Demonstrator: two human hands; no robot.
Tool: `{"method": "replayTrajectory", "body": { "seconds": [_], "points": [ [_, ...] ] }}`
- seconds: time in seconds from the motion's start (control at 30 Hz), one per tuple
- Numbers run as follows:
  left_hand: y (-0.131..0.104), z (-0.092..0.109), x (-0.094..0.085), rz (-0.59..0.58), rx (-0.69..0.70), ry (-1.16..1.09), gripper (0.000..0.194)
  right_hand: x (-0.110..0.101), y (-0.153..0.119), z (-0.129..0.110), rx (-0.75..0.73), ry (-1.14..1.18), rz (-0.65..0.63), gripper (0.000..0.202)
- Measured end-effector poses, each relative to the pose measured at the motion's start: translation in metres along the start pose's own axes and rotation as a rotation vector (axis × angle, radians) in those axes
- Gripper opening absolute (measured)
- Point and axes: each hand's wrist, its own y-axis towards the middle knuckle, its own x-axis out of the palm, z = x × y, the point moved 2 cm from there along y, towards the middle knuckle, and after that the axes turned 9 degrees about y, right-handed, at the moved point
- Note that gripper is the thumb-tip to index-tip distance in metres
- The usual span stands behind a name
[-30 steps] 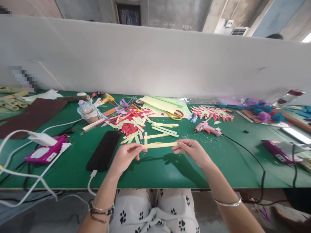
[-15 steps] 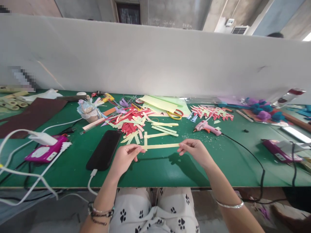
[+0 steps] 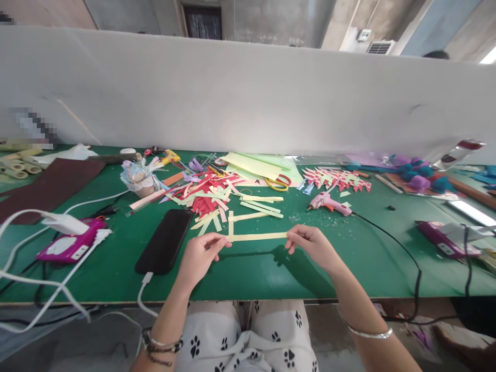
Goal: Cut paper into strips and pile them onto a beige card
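A narrow pale yellow paper strip (image 3: 259, 237) is stretched level between my two hands, a little above the green table. My left hand (image 3: 204, 254) pinches its left end between thumb and forefinger. The right end is pinched by my right hand (image 3: 308, 245). Behind the strip lie more yellow and light green paper strips (image 3: 260, 208), one of them upright near my left fingertips. A heap of red, pink and green strips (image 3: 209, 194) spreads farther back.
A black phone (image 3: 165, 242) on a white cable lies left of my left hand. The pink glue gun (image 3: 329, 203) rests beyond my right hand, its cord trailing right. Farther back are yellow-handled scissors (image 3: 279, 182) and a red-and-white woven paper piece (image 3: 336, 179). Purple power strips (image 3: 73, 240) flank me.
Both hands still hold the strip by its ends. My right hand has shifted very slightly right; the whole view has moved a little.
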Motion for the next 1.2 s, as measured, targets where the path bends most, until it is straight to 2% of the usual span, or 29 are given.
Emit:
{"method": "replayTrajectory", "body": {
  "seconds": [0.17, 0.37, 0.5, 0.6, 0.7, 0.77, 0.83, 0.9, 1.0, 1.1, 1.2],
  "points": [
    [0.001, -0.008, 0.010, -0.032, -0.058, 0.122, 0.037, -0.002, 0.005, 0.012, -0.013, -0.168, -0.024, 0.027],
    [-0.001, -0.016, 0.020, -0.179, -0.093, 0.351, 0.035, -0.006, 0.013, 0.021, 0.052, -0.443, 0.022, 0.022],
    [-0.001, -0.015, 0.020, -0.139, -0.070, 0.388, 0.033, -0.007, 0.022, 0.021, 0.056, -0.644, 0.061, 0.023],
    [0.000, -0.019, 0.022, -0.077, 0.037, 0.395, 0.032, -0.008, 0.031, 0.019, 0.047, -0.755, 0.129, 0.023],
    [0.000, -0.026, 0.027, 0.023, 0.287, 0.518, 0.034, -0.009, 0.038, 0.014, 0.056, -0.834, 0.145, 0.023],
    [-0.002, -0.031, 0.030, 0.029, 0.417, 0.623, 0.037, -0.010, 0.041, 0.009, 0.090, -0.933, 0.164, 0.021],
    [-0.003, -0.035, 0.031, 0.000, 0.469, 0.676, 0.037, -0.010, 0.045, 0.003, 0.111, -1.041, 0.185, 0.019],
    [-0.004, -0.035, 0.030, -0.014, 0.476, 0.690, 0.034, -0.006, 0.051, -0.003, 0.048, -1.111, 0.163, 0.018],
    [-0.003, -0.033, 0.026, 0.002, 0.436, 0.685, 0.029, 0.007, 0.060, -0.008, -0.111, -1.126, 0.049, 0.020],
    [0.001, -0.032, 0.023, 0.020, 0.355, 0.656, 0.027, 0.021, 0.067, -0.004, -0.164, -1.065, -0.057, 0.019],
    [0.005, -0.034, 0.018, 0.007, 0.275, 0.560, 0.026, 0.027, 0.071, 0.003, -0.206, -1.005, -0.067, 0.017]
  ]
}}
